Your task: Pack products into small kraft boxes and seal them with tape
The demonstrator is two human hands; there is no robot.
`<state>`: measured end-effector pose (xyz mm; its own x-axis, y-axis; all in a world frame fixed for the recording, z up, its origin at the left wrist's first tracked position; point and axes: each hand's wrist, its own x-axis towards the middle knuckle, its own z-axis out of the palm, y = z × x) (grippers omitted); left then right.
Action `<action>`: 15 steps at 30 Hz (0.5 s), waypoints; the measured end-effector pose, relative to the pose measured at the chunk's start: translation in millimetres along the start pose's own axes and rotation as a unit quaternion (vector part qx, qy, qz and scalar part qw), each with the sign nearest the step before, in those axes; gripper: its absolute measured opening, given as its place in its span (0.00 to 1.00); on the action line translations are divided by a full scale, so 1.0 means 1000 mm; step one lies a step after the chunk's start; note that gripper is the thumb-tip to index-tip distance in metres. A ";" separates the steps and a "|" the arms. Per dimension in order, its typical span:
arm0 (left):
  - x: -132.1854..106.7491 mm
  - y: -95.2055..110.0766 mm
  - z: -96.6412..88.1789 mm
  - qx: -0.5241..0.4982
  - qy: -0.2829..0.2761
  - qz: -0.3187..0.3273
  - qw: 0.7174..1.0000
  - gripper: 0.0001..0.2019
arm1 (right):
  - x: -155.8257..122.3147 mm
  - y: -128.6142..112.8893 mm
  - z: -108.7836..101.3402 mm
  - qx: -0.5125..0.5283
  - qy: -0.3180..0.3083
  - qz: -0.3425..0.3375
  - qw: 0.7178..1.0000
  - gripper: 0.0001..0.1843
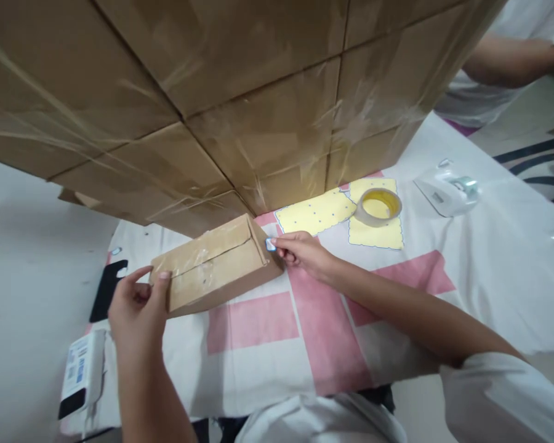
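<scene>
A small brown cardboard box [212, 267] lies on the table, with clear tape across the seam on its top. My left hand [141, 301] grips its left end, thumb on the top face and index finger at the far corner. At the opposite end, my right hand [300, 249] pinches a small white label with a blue edge [271, 244] between thumb and fingertips. The label is against or very close to the box's end face; I cannot tell how much of it is stuck down.
A tall stack of taped cardboard boxes [263, 123] stands right behind. To the right are a tape roll [378, 206] on yellow paper [378, 237] and a clear tape dispenser [450, 191]. A white labelled device [80, 372] sits left. Another person's arm [512, 61] shows upper right.
</scene>
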<state>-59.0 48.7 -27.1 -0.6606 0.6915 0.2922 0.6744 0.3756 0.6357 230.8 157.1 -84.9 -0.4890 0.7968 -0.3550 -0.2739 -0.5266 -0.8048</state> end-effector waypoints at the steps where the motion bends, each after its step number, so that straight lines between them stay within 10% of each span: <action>1: 0.001 0.001 0.001 -0.026 0.000 -0.008 1.000 0.24 | 0.000 0.000 0.000 -0.003 -0.010 -0.003 1.000 0.20; 15: 0.005 0.011 0.006 -0.090 0.000 -0.017 0.996 0.24 | 0.000 0.004 0.005 -0.019 -0.048 0.007 0.999 0.21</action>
<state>-53.2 59.9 -22.5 -0.6825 0.6801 0.2676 0.5810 0.2828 0.7632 225.6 153.8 -85.8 -0.5704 0.7562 -0.3207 -0.2353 -0.5245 -0.8182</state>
